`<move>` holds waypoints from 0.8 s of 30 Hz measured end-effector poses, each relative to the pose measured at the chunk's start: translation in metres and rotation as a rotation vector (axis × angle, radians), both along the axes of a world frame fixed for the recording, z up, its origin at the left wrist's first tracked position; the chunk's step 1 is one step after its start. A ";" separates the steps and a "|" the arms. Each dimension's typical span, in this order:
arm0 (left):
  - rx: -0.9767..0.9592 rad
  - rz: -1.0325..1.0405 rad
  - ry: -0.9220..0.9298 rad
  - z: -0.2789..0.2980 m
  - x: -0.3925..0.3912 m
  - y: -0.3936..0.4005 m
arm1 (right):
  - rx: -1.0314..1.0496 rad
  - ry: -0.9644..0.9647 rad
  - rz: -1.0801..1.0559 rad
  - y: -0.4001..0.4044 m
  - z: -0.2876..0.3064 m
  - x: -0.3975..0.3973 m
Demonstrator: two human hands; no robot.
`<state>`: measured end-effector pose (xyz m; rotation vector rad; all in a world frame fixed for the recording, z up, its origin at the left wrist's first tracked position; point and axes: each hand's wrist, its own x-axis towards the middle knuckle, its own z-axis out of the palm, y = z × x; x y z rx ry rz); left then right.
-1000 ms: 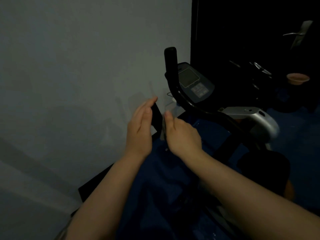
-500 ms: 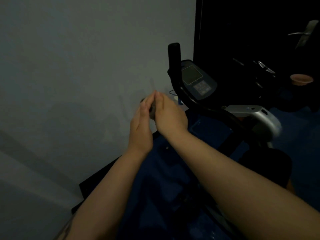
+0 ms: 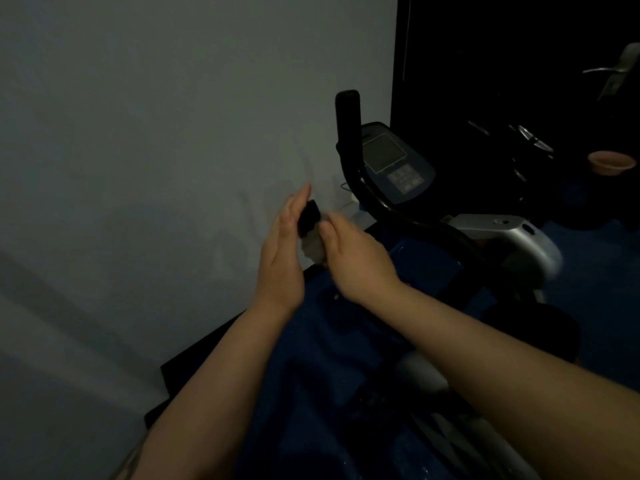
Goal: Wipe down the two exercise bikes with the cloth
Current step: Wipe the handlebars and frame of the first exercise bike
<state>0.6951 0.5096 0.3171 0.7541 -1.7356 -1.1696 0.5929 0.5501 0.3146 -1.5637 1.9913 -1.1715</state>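
The near exercise bike has a black curved handlebar [image 3: 363, 188], a grey-blue console [image 3: 394, 164] and a silver body [image 3: 519, 237]. Its left black handle grip [image 3: 309, 216] sticks up between my hands. My left hand [image 3: 282, 251] lies flat against the grip's left side, fingers straight. My right hand [image 3: 353, 254] is closed on a pale cloth [image 3: 313, 250] pressed to the grip's right side, just below its tip. A second bike [image 3: 526, 140] is barely visible in the dark at the right.
A grey wall fills the left half, close behind the grip. The floor is blue [image 3: 595, 289]. A dark doorway with a metal door handle [image 3: 620, 69] and a pinkish bowl shape [image 3: 609, 162] are at the far right. The black saddle [image 3: 540, 327] sits near my right forearm.
Half a second ago both hands were pressed together over the grip's tip. My right hand has slid down with the cloth, and the black tip shows again.
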 end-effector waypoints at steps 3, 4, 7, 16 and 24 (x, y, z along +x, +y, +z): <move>-0.027 0.047 0.012 0.000 -0.004 0.001 | 0.093 -0.192 0.049 -0.014 0.007 -0.011; -0.037 0.065 0.021 -0.001 -0.006 0.000 | 0.066 -0.256 0.035 -0.023 0.012 -0.006; -0.020 0.089 0.030 -0.002 -0.008 0.001 | -0.048 -0.133 0.007 -0.026 0.014 0.007; -0.310 0.363 -0.239 -0.017 -0.026 0.020 | 0.561 0.465 0.584 0.059 0.008 -0.074; -0.516 0.261 -0.421 -0.045 -0.043 0.043 | 0.433 0.515 0.708 0.070 -0.001 -0.090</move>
